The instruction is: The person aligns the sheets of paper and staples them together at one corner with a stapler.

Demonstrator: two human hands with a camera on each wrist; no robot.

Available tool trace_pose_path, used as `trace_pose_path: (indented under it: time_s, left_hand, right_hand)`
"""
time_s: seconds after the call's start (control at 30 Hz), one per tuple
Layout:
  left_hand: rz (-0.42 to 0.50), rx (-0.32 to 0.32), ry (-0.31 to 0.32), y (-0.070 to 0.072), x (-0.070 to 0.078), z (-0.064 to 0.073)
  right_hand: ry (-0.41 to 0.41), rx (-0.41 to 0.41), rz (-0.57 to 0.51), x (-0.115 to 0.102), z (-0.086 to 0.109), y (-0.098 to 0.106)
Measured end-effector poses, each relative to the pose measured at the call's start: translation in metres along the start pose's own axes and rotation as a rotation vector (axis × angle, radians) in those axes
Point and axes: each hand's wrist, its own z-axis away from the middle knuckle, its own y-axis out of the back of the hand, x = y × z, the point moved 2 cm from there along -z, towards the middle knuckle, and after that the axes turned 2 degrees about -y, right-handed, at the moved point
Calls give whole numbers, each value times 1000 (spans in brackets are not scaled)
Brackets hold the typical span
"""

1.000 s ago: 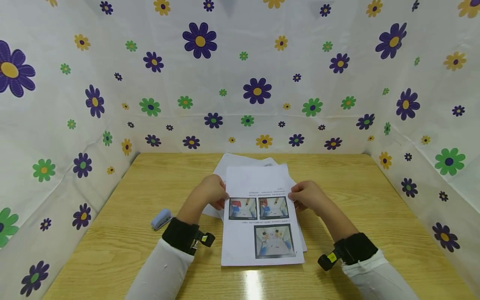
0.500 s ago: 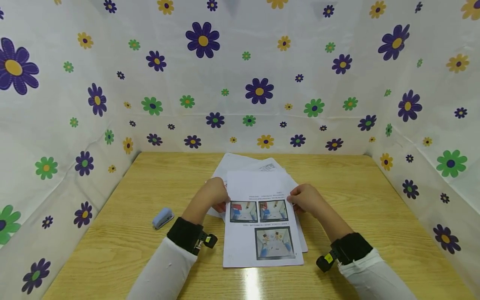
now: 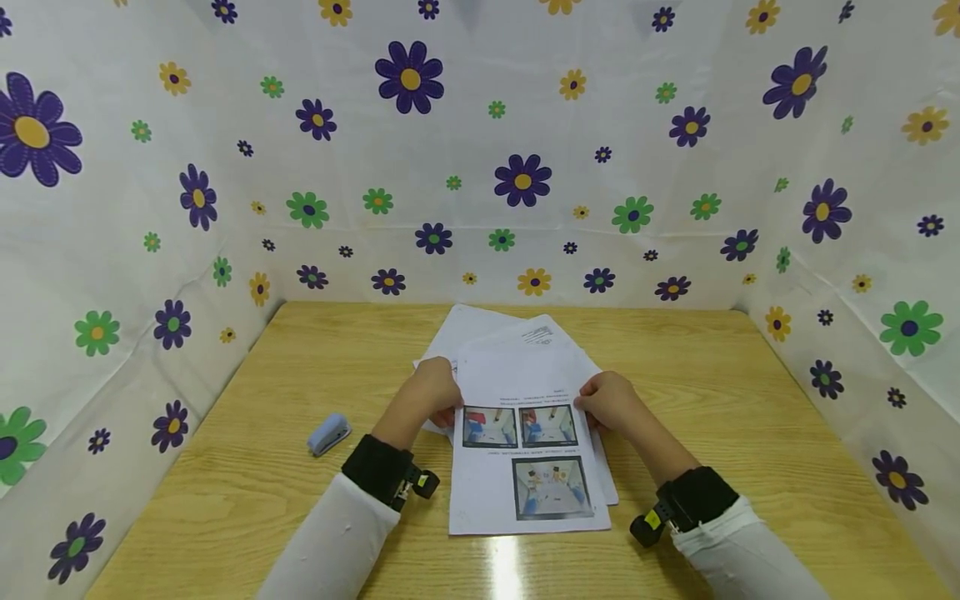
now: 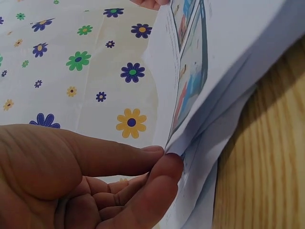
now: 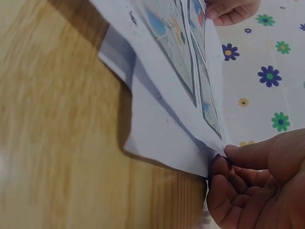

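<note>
A printed sheet of paper (image 3: 487, 492) with three framed pictures and lines of text lies in front, above other sheets. My left hand (image 3: 429, 390) pinches its left edge between thumb and forefinger; the left wrist view shows the edge (image 4: 190, 102) bent up at that grip. On the opposite side my right hand (image 3: 611, 402) pinches the right edge, thumb on top, as the right wrist view shows. Beneath and behind it, loose white sheets (image 3: 480, 321) lie askew, fanned at different angles. Whether the hands hold one sheet or more I cannot tell.
A small blue stapler (image 3: 328, 434) lies on the wooden table (image 3: 247, 492), left of my left hand. A white flower-printed cloth (image 3: 465, 150) hangs around the back and sides of the table.
The held printed sheet has come slightly down and toward me, both hands with it. More of the text on the sheet behind shows. The camera view has shifted a little.
</note>
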Motion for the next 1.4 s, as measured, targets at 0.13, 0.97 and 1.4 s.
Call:
trace_pose_path:
  time_s: [0.13,0.97,1.4]
  left_hand:
    - [-11,-4,1,-2,0,0]
    - [-74,-27,38,-5,0,1]
    - [-68,-38,27,-7,1,-2]
  right_hand:
    - [4,15,17,2,0,1]
    - [8,116,145,-2,8,2]
    - [-8,60,98,-4,7,1]
